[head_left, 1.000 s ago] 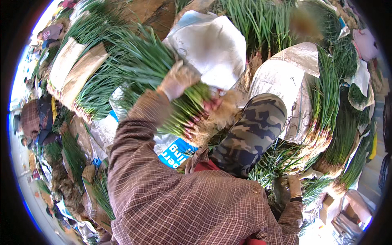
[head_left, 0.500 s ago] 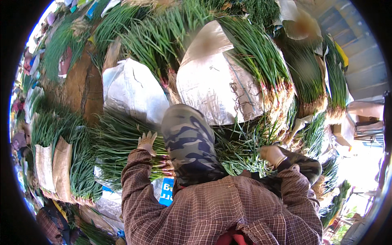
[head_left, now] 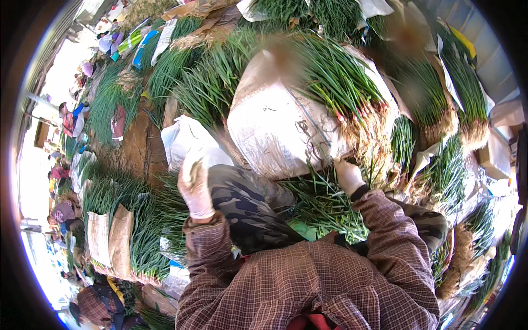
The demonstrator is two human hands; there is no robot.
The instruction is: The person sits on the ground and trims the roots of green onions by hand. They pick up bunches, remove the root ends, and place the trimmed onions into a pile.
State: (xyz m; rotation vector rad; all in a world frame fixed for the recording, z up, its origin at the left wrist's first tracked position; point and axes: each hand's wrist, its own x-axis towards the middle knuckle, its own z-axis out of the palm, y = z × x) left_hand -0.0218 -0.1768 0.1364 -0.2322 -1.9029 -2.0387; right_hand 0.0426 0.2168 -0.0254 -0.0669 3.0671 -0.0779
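Note:
My left hand (head_left: 196, 190), in a pale glove, is raised beside my camouflage-clad knee (head_left: 236, 198). Its fingers stretch upward, slightly blurred, in front of a white sack (head_left: 190, 140), and nothing shows in them. My right hand (head_left: 350, 176), also gloved, reaches to the lower right edge of a big white woven sack (head_left: 275, 132). Its fingers are bent together there, beside the pale roots of a pile of spring onions (head_left: 344, 82); what they pinch is too small to make out. Several thin dark ties (head_left: 308, 132) lie on the sack.
Loose green leaves (head_left: 330, 212) cover the ground between my legs. More spring onions (head_left: 151, 220) lie at left, with brown and white strips (head_left: 120, 234) around some. Further bundles (head_left: 429, 99) stand at right. A person (head_left: 96, 305) is at the lower left, with others farther off.
My left hand has lifted off the spring onions at left and risen beside my knee. My right hand has moved forward and left to the sack's edge. The view has shifted.

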